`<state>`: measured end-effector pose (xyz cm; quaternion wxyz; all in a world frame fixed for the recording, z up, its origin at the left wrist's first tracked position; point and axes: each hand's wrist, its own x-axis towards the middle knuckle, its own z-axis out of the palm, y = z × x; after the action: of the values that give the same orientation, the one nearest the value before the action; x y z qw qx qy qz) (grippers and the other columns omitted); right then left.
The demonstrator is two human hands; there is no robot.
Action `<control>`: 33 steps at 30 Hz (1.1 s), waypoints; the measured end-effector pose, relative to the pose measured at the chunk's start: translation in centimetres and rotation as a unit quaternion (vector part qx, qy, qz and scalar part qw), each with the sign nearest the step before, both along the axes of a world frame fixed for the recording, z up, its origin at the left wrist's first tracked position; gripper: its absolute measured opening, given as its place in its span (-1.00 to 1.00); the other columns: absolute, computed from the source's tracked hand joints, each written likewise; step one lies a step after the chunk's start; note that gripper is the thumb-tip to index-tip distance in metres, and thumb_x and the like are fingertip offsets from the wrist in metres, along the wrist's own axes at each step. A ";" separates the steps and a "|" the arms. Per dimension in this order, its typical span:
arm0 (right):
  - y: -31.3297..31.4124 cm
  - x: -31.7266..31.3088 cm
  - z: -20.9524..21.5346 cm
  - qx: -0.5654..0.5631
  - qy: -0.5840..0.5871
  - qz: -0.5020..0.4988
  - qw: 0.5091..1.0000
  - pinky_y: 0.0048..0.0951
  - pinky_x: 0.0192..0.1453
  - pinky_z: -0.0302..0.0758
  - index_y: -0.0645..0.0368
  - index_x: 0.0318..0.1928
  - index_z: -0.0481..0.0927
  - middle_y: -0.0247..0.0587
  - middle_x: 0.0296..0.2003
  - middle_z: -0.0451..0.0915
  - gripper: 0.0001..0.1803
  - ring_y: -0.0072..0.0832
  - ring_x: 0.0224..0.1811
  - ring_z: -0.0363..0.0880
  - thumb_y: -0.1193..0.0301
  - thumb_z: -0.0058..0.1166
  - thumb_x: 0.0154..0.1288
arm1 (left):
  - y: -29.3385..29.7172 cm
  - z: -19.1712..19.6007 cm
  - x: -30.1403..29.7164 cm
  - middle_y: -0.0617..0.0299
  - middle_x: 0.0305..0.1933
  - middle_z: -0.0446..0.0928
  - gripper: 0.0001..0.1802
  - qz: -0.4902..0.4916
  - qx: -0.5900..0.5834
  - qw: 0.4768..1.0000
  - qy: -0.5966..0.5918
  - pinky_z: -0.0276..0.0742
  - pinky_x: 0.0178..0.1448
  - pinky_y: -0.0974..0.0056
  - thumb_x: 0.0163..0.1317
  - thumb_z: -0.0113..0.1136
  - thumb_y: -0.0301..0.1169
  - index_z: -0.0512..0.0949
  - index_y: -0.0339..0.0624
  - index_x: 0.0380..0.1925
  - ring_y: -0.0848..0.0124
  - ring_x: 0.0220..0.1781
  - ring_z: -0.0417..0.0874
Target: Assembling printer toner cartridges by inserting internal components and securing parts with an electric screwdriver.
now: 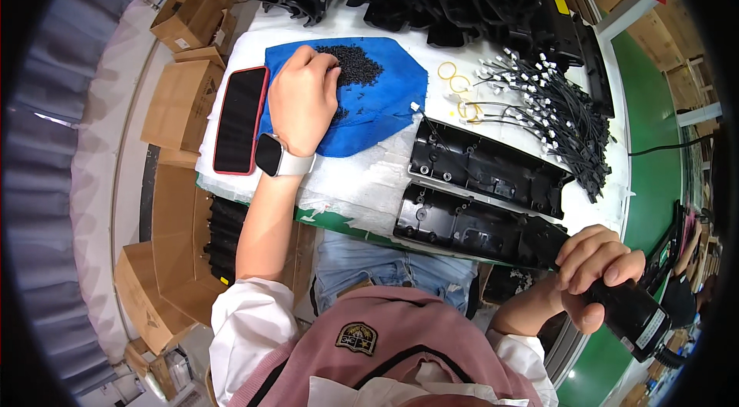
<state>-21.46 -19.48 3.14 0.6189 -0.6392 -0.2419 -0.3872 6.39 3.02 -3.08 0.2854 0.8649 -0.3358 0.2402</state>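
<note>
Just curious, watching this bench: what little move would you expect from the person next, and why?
Probably pinching up a screw. The left hand rests fingertips-down in the pile of small black screws on the blue cloth, while the right hand grips a black driver beside the near black housing.

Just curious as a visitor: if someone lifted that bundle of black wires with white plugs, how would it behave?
The bundle of wires would probably droop and splay, since the strands are thin and lie loosely fanned on the table. It looks light for its size. The white plugs might snag each other, so strands could tangle.
</note>
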 end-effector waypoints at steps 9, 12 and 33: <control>0.4 1.2 0.8 0.065 -0.043 -0.004 0.997 -0.55 -0.59 0.50 0.08 -0.15 0.31 -0.42 -0.61 0.55 -0.49 -0.58 -0.71 0.53 0.18 0.38 0.11 | -1.5 1.7 -3.7 0.23 -0.47 0.59 -0.92 -0.184 -0.198 0.922 0.277 0.43 -0.40 0.47 0.08 0.30 -0.55 0.66 -0.30 -0.38 0.53 -0.50 0.57; 0.7 2.2 1.7 0.107 -0.098 0.030 0.989 -0.58 -0.55 0.51 0.07 -0.13 0.30 -0.41 -0.61 0.55 -0.52 -0.61 -0.71 0.53 0.20 0.35 0.16 | -2.4 2.5 -6.7 0.20 -0.45 0.62 -0.93 -0.258 -0.193 0.865 0.384 0.46 -0.37 0.46 0.11 0.28 -0.56 0.67 -0.31 -0.39 0.50 -0.43 0.62; 2.1 3.5 2.6 0.215 -0.179 0.080 0.957 -0.63 -0.63 0.45 0.19 -0.25 0.41 -0.46 -0.71 0.50 -0.66 -0.71 -0.79 0.44 0.37 0.31 0.07 | -4.8 2.7 -10.5 0.11 -0.40 0.54 -0.76 -0.487 -0.131 0.862 0.059 0.46 -0.48 0.28 -0.13 0.41 -0.60 0.58 -0.34 -0.40 0.26 -0.50 0.53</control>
<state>-18.00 -17.36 5.70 0.7171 -0.3900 -0.3105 -0.4871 -4.06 -1.78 -0.42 0.4959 0.5586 -0.6621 0.0608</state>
